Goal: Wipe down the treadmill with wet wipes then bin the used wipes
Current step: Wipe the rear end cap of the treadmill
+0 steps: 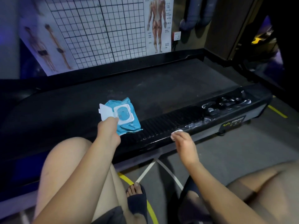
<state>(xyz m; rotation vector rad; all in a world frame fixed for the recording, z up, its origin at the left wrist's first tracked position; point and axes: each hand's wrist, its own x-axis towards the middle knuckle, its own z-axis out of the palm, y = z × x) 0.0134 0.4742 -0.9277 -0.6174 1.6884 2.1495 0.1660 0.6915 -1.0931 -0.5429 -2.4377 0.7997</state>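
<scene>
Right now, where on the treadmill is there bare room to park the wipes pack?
The belt is bare behind the wipes pack up to the far rail, and all along to its right. Crowded: the near rail, with the left hand on the pack and the right hand holding a wipe there.

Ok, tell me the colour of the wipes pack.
The wipes pack is blue with a white lid; head view.
</scene>
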